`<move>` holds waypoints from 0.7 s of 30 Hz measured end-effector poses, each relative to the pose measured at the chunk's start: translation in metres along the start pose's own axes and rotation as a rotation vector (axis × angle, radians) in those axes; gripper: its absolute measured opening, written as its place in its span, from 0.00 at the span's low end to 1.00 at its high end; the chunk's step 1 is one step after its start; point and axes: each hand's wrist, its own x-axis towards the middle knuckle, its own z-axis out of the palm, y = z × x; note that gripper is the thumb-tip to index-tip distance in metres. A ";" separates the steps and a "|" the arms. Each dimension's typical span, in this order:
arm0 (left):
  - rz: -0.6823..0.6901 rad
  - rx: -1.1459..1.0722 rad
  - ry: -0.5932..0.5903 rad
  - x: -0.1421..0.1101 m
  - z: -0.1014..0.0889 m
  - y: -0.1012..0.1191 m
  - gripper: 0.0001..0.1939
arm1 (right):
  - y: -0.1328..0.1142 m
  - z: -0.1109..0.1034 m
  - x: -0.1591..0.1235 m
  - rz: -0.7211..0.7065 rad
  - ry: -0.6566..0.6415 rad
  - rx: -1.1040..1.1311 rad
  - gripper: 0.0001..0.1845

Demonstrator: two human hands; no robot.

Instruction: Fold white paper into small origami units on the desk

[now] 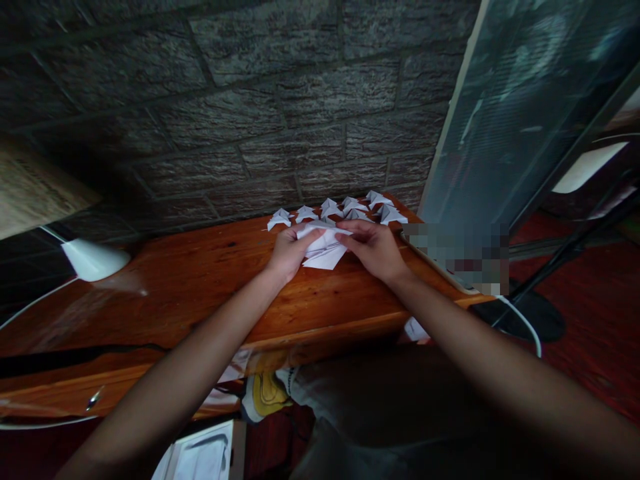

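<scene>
Between my two hands is a partly folded piece of white paper [325, 255], held above the wooden desk. My left hand [290, 252] grips its left side, thumb on top. The right side is pinched by my right hand [375, 247], with thumb and fingers at the upper right corner. Loose flaps of the paper hang toward me. Just behind it, several small folded white paper figures [329, 207] stand in rows on the desk near the wall. My hands hide part of the front row.
The wooden desk [200, 280] runs along a dark brick wall [315, 100]. A lamp with a white base [95, 260] stands at the left. A glass panel [500, 100] rises at the right. A white cable [525, 323] hangs off the desk's right end. Below lies an open box [210, 453].
</scene>
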 end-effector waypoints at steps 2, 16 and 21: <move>-0.001 -0.002 0.009 0.000 0.001 0.000 0.23 | 0.000 0.000 -0.001 -0.019 0.024 -0.038 0.16; -0.018 -0.076 0.032 0.003 0.005 -0.007 0.26 | -0.001 0.004 -0.003 -0.018 0.042 -0.100 0.09; -0.014 -0.050 0.027 0.003 0.005 -0.006 0.26 | -0.003 0.005 -0.004 -0.002 0.066 -0.155 0.11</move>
